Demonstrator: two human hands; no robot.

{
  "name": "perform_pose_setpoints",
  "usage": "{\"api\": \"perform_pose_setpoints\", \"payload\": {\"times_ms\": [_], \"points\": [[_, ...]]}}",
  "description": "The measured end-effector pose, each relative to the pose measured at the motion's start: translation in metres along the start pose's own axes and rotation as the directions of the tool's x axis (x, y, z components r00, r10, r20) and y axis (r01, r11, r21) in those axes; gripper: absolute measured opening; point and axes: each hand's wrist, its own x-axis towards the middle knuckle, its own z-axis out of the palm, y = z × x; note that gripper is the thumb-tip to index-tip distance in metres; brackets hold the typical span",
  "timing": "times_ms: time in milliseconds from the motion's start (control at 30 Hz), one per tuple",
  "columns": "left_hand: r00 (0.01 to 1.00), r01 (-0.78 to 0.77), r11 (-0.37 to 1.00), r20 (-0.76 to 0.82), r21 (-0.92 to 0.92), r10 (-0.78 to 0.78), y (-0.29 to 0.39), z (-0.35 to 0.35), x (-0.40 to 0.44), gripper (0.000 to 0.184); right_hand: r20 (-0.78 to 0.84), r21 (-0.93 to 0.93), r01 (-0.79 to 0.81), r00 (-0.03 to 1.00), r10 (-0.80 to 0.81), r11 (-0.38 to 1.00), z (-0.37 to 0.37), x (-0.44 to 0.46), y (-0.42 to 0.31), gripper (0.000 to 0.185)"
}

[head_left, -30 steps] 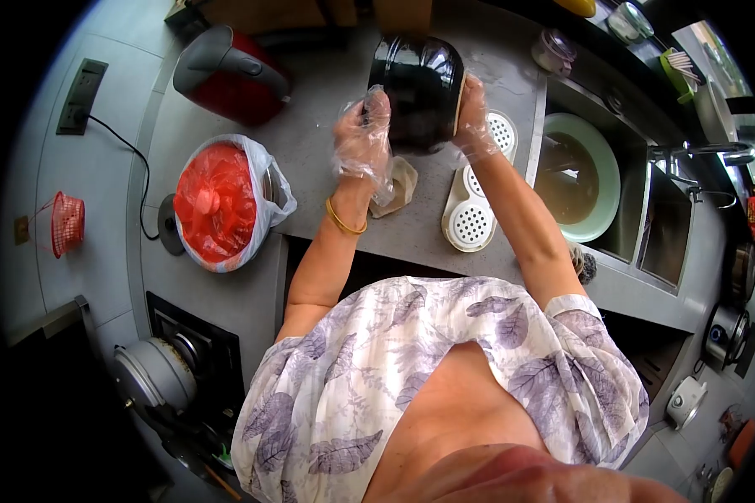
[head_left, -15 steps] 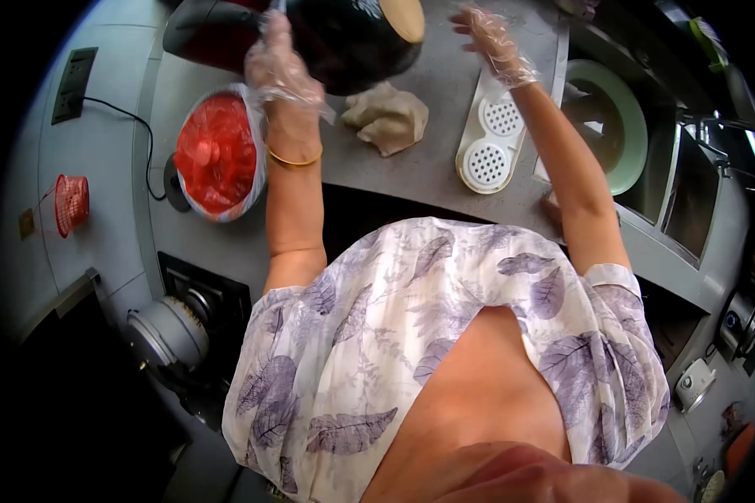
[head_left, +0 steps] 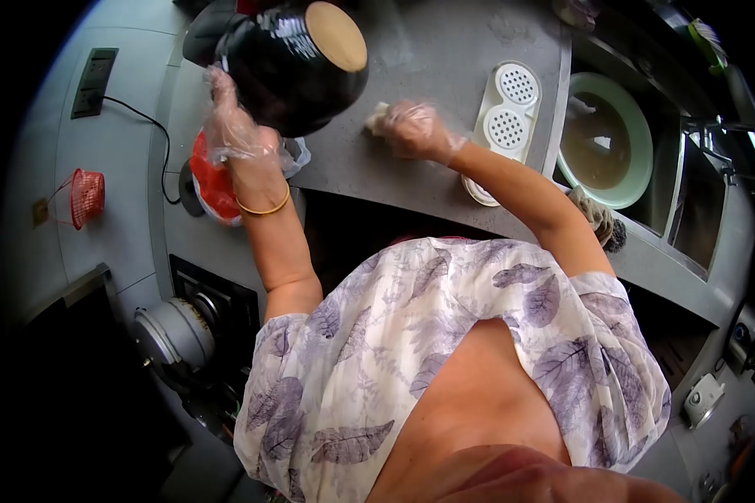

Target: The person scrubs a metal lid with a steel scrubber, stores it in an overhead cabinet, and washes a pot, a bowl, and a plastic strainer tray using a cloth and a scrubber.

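Note:
A glossy black pot (head_left: 285, 80) with a bare tan base and white lettering is tipped on its side above the counter. My left hand (head_left: 239, 126), in a clear plastic glove, grips it at its near left side; the fingertips are partly hidden. To the right, my gloved right hand (head_left: 418, 130) is closed around a beige cloth (head_left: 377, 119), low over the grey counter (head_left: 344, 172). Only a small end of the cloth shows beyond the fingers. Just right of that hand lies a white holder with round perforated discs (head_left: 508, 128), partly covered by my forearm.
A bin lined with a red bag (head_left: 214, 186) stands below my left hand. At right, a pale green basin (head_left: 642, 172) of cloudy water sits in the sink, with a rag (head_left: 594, 216) at the edge. A grey pot (head_left: 176, 334) rests on the stove, lower left.
My left hand has moved the black pot left and nearer, over the bin. My right hand has come left from beyond the white holder and taken hold of the cloth lying on the counter.

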Motion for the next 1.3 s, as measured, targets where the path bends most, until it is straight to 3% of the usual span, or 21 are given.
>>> {"api": "perform_pose_setpoints", "payload": {"times_ms": [100,167,267,333,400,467,500,600,633,700,733,767,800,900,967,1033,1067,1167,1200,1233,1300], "points": [[0.990,-0.062,0.990,-0.119,0.129,0.077,0.005,0.006,-0.023,0.061,-0.018,0.864,-0.267,0.830,0.557,0.426,-0.048,-0.023,0.041,0.011],[0.963,-0.068,0.910,-0.210,0.409,0.167,-0.004,-0.006,-0.024,0.069,0.107,0.953,-0.279,0.679,0.727,0.120,-0.081,-0.033,0.067,0.012],[0.952,-0.258,0.674,0.065,0.692,0.298,-0.015,0.003,-0.042,0.056,-0.426,0.846,-0.021,0.575,0.699,0.533,-0.123,-0.047,0.092,0.025],[0.974,-0.225,0.740,0.137,0.634,0.179,-0.017,0.024,-0.065,0.049,-0.581,0.626,0.013,0.674,0.455,0.780,-0.163,-0.038,0.086,0.039],[0.920,-0.200,0.963,0.371,0.179,0.122,-0.049,0.018,-0.066,0.032,-0.544,0.498,-0.001,0.779,0.313,0.867,-0.189,-0.030,0.061,0.048],[0.805,-0.359,0.904,0.567,0.233,0.174,-0.051,0.023,-0.078,0.029,-0.420,0.504,-0.057,0.856,0.301,0.862,-0.190,-0.030,0.036,0.051],[0.810,-0.225,0.968,0.573,0.113,0.122,-0.041,0.041,-0.095,0.025,-0.466,0.444,-0.095,0.825,0.320,0.891,-0.185,-0.035,0.033,0.053],[0.769,-0.411,0.896,0.592,0.166,0.243,-0.057,0.052,-0.103,0.023,-0.363,0.468,-0.200,0.844,0.394,0.861,-0.198,-0.054,0.051,0.054],[0.830,-0.241,0.960,0.543,0.140,0.129,-0.063,0.054,-0.101,0.022,-0.369,0.450,-0.220,0.836,0.405,0.866,-0.199,-0.055,0.066,0.053],[0.786,-0.476,0.711,0.613,0.518,0.081,-0.038,0.062,-0.112,0.020,-0.515,0.458,-0.151,0.758,0.400,0.876,-0.158,-0.049,0.101,0.045],[0.768,-0.569,0.507,0.639,0.647,0.046,-0.027,0.066,-0.117,0.021,-0.437,0.451,-0.146,0.824,0.361,0.881,-0.149,-0.049,0.114,0.042],[0.641,-0.740,0.509,0.689,0.439,0.339,-0.039,0.066,-0.117,0.029,-0.354,0.444,-0.139,0.880,0.317,0.885,-0.140,-0.049,0.128,0.039],[0.696,-0.673,0.591,0.651,0.444,0.303,-0.038,0.068,-0.118,0.029,-0.089,0.442,-0.214,0.956,0.281,0.871,-0.159,-0.049,0.143,0.039],[0.808,-0.452,0.808,0.557,0.377,0.192,-0.039,0.068,-0.119,0.024,0.153,0.794,-0.352,0.905,0.398,0.495,-0.140,-0.077,0.156,0.042],[0.884,-0.226,0.955,0.452,0.192,0.119,-0.030,0.075,-0.127,0.026,0.121,0.979,-0.016,0.846,0.519,-0.203,-0.108,-0.105,0.133,0.047],[0.911,-0.100,0.994,0.398,-0.035,0.106,-0.021,0.090,-0.132,0.030,0.170,0.762,0.322,0.738,0.653,-0.562,-0.103,-0.116,0.096,0.052],[0.910,-0.228,0.973,0.365,0.045,0.196,-0.030,0.091,-0.125,0.030,0.435,0.617,0.339,0.605,0.667,-0.710,-0.120,-0.112,0.086,0.050],[0.899,-0.345,0.935,0.317,0.084,0.303,-0.041,0.094,-0.116,0.031,0.559,0.554,0.415,0.456,0.693,-0.721,-0.151,-0.095,0.085,0.050],[0.956,-0.069,0.980,0.269,-0.184,0.118,-0.033,0.108,-0.123,0.033,0.498,0.584,0.451,0.457,0.737,-0.675,-0.154,-0.093,0.079,0.050],[0.778,-0.605,0.783,0.321,0.147,0.541,-0.037,0.107,-0.121,0.033,0.433,0.615,0.484,0.453,0.779,-0.623,-0.157,-0.092,0.076,0.050],[0.395,-0.892,0.191,0.500,0.410,0.771,-0.056,0.105,-0.118,0.037,0.217,0.721,0.543,0.413,0.885,-0.430,-0.153,-0.096,0.070,0.049]]}}
